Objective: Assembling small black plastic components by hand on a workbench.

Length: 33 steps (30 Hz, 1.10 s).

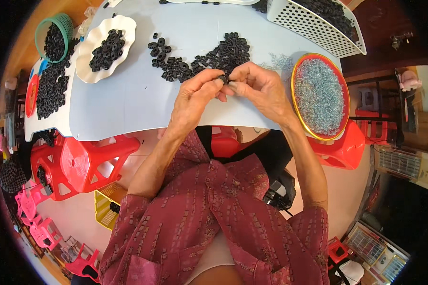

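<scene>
Table (128,99): black part (222,78) half-hidden by fingertips (217,81)

Table (128,95): smooth pale top, looking matt, like plastic or laminate. Small black part (222,78) pinched between left hand (195,97) and right hand (261,90): showing as matt black, rubber or plastic, cannot tell which. Loose black pieces (209,59): same dull finish. Scalloped white plate (88,47) looking slightly glossy. Round tray (295,95): glossy red rim, holding glinting translucent beads (321,95). White perforated basket (314,26): plastic. Red stools (90,164): shiny plastic. Maroon blouse (214,223): woven cloth.
</scene>
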Each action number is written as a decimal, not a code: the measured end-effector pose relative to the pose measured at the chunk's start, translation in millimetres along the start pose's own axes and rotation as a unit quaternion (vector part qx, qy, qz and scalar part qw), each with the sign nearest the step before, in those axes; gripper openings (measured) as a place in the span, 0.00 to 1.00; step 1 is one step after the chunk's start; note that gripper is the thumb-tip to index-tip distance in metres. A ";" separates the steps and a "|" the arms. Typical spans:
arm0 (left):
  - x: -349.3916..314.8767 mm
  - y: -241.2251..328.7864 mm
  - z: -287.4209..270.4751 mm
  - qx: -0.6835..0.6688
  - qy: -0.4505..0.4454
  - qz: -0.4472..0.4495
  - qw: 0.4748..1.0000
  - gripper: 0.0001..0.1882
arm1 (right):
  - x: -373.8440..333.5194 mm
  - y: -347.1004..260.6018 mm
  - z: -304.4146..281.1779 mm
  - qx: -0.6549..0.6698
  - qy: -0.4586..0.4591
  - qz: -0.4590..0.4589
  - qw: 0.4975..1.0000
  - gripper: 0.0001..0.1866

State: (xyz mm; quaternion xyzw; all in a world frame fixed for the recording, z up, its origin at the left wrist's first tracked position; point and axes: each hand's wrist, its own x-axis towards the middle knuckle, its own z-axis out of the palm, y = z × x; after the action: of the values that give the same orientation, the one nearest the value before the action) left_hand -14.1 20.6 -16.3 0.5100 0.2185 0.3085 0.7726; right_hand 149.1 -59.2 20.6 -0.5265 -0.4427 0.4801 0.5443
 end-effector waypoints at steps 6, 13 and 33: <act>0.5 -0.7 0.5 0.001 0.003 -0.006 1.000 0.13 | -1.4 -9.4 4.0 -0.093 0.084 -0.041 0.991 0.04; 0.6 2.5 3.1 0.038 -0.012 0.010 0.999 0.12 | 4.6 -14.2 3.2 -0.140 0.053 -0.035 0.988 0.06; -2.8 0.9 8.4 0.130 0.016 0.074 0.989 0.11 | 4.9 8.5 15.5 -0.135 0.100 -0.153 0.974 0.05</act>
State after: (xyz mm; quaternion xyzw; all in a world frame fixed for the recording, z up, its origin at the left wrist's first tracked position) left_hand -10.8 13.4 -12.1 0.6160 0.2306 0.3421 0.6711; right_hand 134.0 -52.3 12.9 -0.5664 -0.5217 0.2718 0.5772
